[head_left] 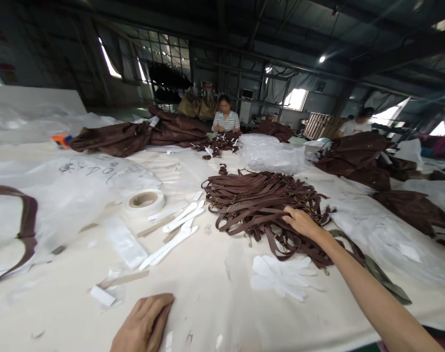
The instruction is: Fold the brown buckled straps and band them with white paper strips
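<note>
My right hand [303, 222] reaches to the right part of a heap of brown straps [251, 200] with brass-coloured clips. Its fingers are bent together at a strap; whether they grip it is too small to tell. Near the front edge, my left hand [145, 322] rests on the pale table cover [207, 303], fingers pressed together and curled down, and anything under them is hidden. White gloves [283, 276] lie just below the heap. White toothed strips [178, 234] and a roll of white tape [144, 201] are left of it.
Brown bags [116, 138] lie at the back left, more brown bags [357, 156] at the right. Clear plastic [271, 152] sits behind the heap. A brown strap loop [29, 220] stands at the far left. One person [225, 120] is across the table, another [356, 124] farther right.
</note>
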`<state>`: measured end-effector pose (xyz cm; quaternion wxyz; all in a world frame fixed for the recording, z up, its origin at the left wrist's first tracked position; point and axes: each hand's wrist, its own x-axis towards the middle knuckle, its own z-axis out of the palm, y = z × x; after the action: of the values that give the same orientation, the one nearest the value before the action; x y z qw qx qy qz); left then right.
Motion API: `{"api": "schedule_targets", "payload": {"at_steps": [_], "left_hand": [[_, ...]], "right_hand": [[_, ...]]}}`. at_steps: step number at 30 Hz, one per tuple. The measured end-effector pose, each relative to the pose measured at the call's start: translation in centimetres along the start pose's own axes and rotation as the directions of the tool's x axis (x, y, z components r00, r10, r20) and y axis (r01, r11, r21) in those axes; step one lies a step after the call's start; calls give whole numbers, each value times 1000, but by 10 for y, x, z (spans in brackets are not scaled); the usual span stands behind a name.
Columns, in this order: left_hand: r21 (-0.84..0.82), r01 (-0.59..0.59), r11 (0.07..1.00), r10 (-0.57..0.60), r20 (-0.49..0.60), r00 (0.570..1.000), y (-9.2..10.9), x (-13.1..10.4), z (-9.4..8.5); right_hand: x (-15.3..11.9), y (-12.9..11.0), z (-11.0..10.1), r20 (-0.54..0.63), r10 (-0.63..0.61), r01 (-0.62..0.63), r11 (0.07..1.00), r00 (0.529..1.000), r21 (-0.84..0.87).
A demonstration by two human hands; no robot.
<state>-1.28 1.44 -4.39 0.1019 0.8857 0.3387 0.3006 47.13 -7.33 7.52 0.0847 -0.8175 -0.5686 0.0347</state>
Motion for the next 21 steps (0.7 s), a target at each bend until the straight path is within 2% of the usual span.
{"api": "schedule_targets", "payload": {"at_steps": [4,7,10,12,15,18,20,21], "left_hand": [[2,-17,1000,17,-17,1000,8,4,-3],[-1,-17,1000,17,-18,1000,10,5,-4],[-19,-4,1000,3,-24,1000,8,3,-2],[-56,39,998,-40,-6,999,4,2,0],[-185,215,959,-197,112,974,-3,16,-1],[-372,375,849,-308,226,924,9,58,-25],[-452,336,826,-281,186,941,32,98,-57],[-479,292,828,-261,131,956,48,119,-77]], "right_hand": [[13,4,-46,-48,-41,46,993,998,109],[29,-6,-97,-212,-90,140,963,973,231],[43,-25,-155,-386,-116,225,942,915,251],[49,-42,-190,-449,-145,280,927,882,251],[49,-71,-230,-472,-222,373,893,853,253],[41,-99,-252,-429,-302,432,867,851,247],[31,-117,-260,-387,-344,454,857,856,244],[26,-126,-262,-368,-362,465,850,856,246]]}}
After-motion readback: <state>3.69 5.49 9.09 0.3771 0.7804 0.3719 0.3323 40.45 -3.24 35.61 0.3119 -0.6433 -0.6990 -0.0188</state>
